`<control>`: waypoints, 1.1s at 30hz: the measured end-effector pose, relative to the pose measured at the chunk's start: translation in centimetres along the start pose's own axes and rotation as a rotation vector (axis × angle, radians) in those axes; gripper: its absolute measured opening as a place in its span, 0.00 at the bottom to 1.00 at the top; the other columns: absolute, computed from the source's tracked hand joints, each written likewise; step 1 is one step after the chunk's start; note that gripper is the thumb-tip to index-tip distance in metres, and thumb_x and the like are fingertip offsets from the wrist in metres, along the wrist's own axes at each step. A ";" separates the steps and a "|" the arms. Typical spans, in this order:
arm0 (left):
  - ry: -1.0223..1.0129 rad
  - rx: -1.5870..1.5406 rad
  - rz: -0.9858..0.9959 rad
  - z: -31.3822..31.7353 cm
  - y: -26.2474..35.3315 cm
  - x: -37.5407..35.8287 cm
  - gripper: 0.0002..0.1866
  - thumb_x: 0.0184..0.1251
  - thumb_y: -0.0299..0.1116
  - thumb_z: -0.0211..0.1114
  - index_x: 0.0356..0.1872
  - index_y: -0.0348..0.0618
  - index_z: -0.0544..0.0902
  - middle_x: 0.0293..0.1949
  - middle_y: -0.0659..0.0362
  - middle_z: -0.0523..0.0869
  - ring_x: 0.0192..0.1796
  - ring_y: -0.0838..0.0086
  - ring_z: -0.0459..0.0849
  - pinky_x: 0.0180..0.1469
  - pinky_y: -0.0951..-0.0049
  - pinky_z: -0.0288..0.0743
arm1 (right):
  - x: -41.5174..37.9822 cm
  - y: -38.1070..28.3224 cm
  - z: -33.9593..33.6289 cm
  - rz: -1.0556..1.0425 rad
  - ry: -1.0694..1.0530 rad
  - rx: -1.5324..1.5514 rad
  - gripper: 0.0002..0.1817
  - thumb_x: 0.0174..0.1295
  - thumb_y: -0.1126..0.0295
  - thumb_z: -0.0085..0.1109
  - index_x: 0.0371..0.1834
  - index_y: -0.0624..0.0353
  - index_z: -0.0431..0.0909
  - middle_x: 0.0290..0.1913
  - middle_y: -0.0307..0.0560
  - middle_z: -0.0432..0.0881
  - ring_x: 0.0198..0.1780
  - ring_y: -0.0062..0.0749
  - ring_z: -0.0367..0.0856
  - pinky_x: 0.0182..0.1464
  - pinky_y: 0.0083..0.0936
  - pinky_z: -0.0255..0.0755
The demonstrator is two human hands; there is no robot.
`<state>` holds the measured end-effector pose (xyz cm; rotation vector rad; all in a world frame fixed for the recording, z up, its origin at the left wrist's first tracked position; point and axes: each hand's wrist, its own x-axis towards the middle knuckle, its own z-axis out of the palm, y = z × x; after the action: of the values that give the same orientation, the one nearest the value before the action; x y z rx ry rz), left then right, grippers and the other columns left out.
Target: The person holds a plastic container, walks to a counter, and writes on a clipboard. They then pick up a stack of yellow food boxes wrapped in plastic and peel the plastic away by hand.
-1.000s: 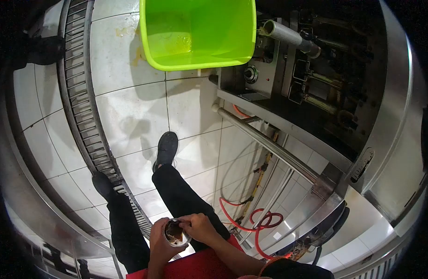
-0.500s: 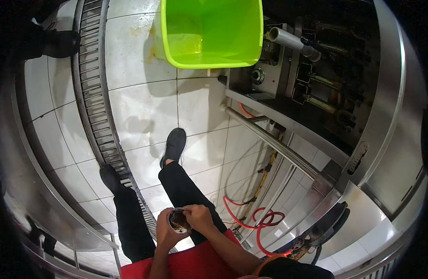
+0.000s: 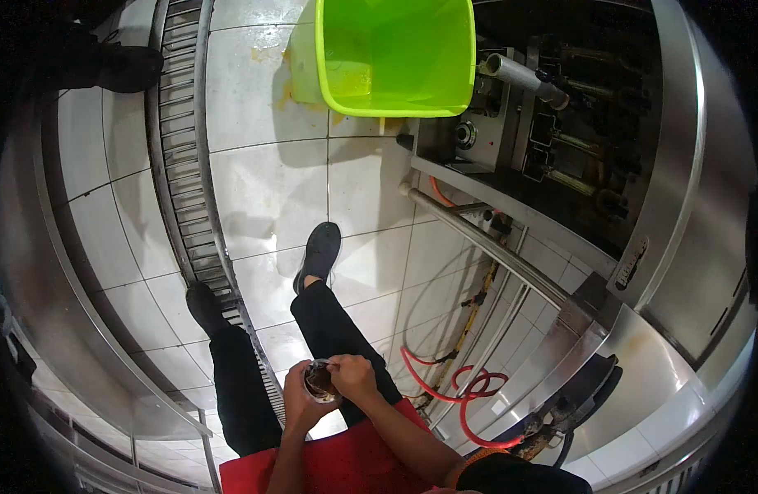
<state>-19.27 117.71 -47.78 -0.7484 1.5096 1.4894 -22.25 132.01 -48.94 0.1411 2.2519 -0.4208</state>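
A small round cup [image 3: 319,382] with a pale rim and dark brown contents is held low in front of my body, its opening facing up. My left hand [image 3: 300,405] wraps around its left side. At the right of the rim, the fingers of my right hand [image 3: 354,377] are closed and pressed to the edge; whether they also pinch something small is too fine to see. Beneath the hands lies the red apron [image 3: 346,461].
A bright green bin [image 3: 399,114] stands beyond my feet. To the right is a steel stove [image 3: 519,193] with burners, a pipe rail [image 3: 486,243] and a looped red hose [image 3: 478,380]. A floor grate [image 3: 181,140] runs on the left, near another person's shoe [image 3: 130,67].
The view has shifted slightly, so the bin, floor and grate appear a little further right. Both hands keep their hold on the cup, which looks tilted a little differently.
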 end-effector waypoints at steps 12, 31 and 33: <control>0.131 -0.008 0.031 0.5 -2.1 -0.7 0.49 0.24 0.38 0.85 0.55 0.38 0.70 0.48 0.49 0.78 0.51 0.58 0.79 0.55 0.63 0.74 | 0.3 -1.7 -0.4 0.211 -0.219 -0.039 0.09 0.57 0.61 0.59 0.35 0.49 0.86 0.32 0.53 0.84 0.36 0.51 0.84 0.43 0.42 0.78; 0.134 0.067 0.062 0.3 -2.1 -1.2 0.49 0.26 0.34 0.86 0.57 0.39 0.68 0.49 0.51 0.78 0.52 0.62 0.80 0.56 0.64 0.74 | 0.1 -1.7 0.7 0.193 -0.251 -0.125 0.08 0.57 0.62 0.60 0.33 0.50 0.86 0.31 0.51 0.85 0.35 0.51 0.84 0.43 0.42 0.79; 0.139 0.061 0.055 0.3 -2.5 -1.2 0.49 0.26 0.34 0.86 0.57 0.39 0.68 0.49 0.51 0.78 0.52 0.62 0.80 0.56 0.64 0.74 | 0.0 -2.0 0.7 0.177 -0.231 -0.119 0.08 0.57 0.62 0.59 0.33 0.50 0.86 0.31 0.51 0.85 0.35 0.51 0.84 0.43 0.42 0.79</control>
<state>-16.45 117.56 -47.87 -0.7925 1.6847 1.4499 -22.24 129.90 -48.81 0.2167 2.0115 -0.1963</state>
